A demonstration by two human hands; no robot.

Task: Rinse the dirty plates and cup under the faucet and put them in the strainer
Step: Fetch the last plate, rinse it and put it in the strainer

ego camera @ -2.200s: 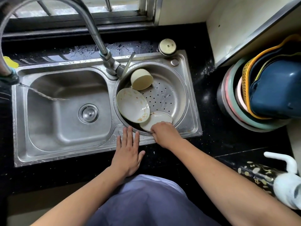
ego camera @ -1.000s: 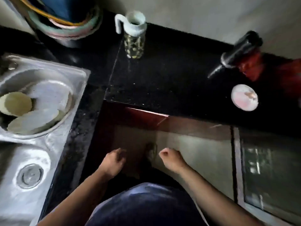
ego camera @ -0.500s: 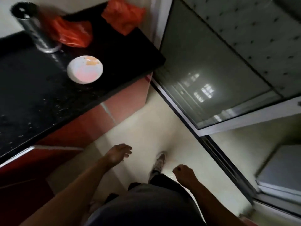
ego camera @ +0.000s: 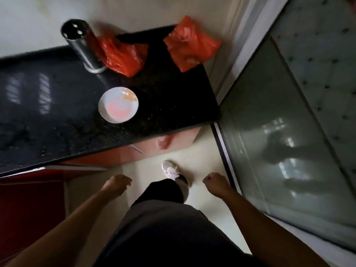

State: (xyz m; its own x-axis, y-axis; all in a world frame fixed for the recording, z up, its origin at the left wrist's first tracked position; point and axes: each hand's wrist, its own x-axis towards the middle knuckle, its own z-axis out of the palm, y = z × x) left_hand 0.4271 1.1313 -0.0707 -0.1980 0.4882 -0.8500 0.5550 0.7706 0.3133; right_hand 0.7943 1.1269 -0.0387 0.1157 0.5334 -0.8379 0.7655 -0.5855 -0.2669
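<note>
A white plate (ego camera: 118, 105) with orange smears lies on the black countertop (ego camera: 57, 120), near its right end. My left hand (ego camera: 116, 185) hangs low over the floor, well below the plate, holding nothing, its fingers loosely curled. My right hand (ego camera: 215, 183) is curled into a loose fist with nothing in it, beside the glass door. The sink, faucet and strainer are out of view.
A tall steel canister (ego camera: 82, 47) and two red plastic bags (ego camera: 123, 54) (ego camera: 190, 44) sit at the back of the counter. Red cabinet fronts (ego camera: 28, 209) run below it. A glass sliding door (ego camera: 279, 141) stands on the right. My shoe (ego camera: 172, 171) is on the pale floor.
I have turned away from the sink toward the far end of the counter. Both hands left the strainer's edge and now hang free. The dirty plate has come nearer to the view's middle.
</note>
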